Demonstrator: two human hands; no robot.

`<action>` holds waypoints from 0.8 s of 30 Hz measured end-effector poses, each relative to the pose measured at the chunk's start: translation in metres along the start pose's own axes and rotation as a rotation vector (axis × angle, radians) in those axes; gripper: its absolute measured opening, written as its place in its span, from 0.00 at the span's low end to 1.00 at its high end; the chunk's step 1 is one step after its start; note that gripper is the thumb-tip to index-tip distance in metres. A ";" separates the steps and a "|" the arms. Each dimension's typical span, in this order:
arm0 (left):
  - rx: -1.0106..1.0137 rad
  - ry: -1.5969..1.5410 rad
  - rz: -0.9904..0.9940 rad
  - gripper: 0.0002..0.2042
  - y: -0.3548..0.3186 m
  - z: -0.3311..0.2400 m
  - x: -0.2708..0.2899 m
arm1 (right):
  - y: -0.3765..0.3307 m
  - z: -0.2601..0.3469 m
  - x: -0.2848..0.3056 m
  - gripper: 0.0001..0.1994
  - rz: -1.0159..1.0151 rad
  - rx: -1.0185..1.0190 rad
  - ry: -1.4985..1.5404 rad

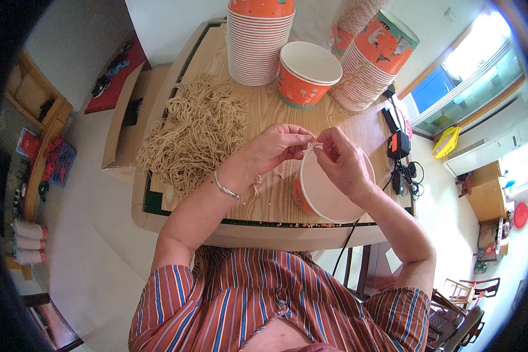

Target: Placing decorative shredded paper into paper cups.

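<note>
Left hand: your left hand (278,146) has its fingertips pinched narrow on a thin cord (315,145) at the rim of the paper bucket, a bracelet (225,189) on its wrist.
Right hand: your right hand (340,158) meets the left fingertip to fingertip, pinching the same cord from the other side.
Paper bucket: the orange, white-lined paper bucket (328,188) sits under your right hand, tilted toward you at the near edge of the worktop (264,111).
Cord heap: a loose pile of tan cords (193,132) lies left of your left hand.
Open bucket: a second orange bucket (307,73), printed with pale figures, stands upright just beyond your hands.
Stacks: a tall nested stack (258,41) stands beyond and left of it; a leaning stack (372,58) lies beyond your right hand, its orange outer cup showing white animal shapes.
Cables: a black charger with cables (400,154) lies right of your right hand.
</note>
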State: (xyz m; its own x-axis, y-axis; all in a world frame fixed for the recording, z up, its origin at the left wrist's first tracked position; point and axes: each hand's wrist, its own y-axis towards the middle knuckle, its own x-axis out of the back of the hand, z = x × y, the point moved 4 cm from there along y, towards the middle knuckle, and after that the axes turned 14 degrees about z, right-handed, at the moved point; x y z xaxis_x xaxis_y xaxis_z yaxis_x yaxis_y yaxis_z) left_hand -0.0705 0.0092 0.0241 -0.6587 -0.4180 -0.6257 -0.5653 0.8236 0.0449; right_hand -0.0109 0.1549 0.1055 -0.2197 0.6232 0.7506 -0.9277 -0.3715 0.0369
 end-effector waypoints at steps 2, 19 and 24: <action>-0.005 0.003 -0.006 0.07 0.000 0.001 0.002 | 0.000 0.003 0.000 0.08 -0.014 0.045 -0.048; -0.010 0.047 -0.067 0.06 -0.001 -0.002 0.000 | 0.000 0.020 -0.004 0.09 0.022 0.268 -0.568; -0.012 0.066 -0.086 0.06 -0.002 -0.002 -0.002 | 0.001 0.025 -0.002 0.08 0.013 0.312 -0.551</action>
State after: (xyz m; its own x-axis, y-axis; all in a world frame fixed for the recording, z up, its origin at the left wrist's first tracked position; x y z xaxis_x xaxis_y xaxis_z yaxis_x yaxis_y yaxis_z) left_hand -0.0690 0.0072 0.0270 -0.6390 -0.5114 -0.5746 -0.6264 0.7795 0.0027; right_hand -0.0039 0.1363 0.1199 0.0346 0.2024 0.9787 -0.7760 -0.6117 0.1539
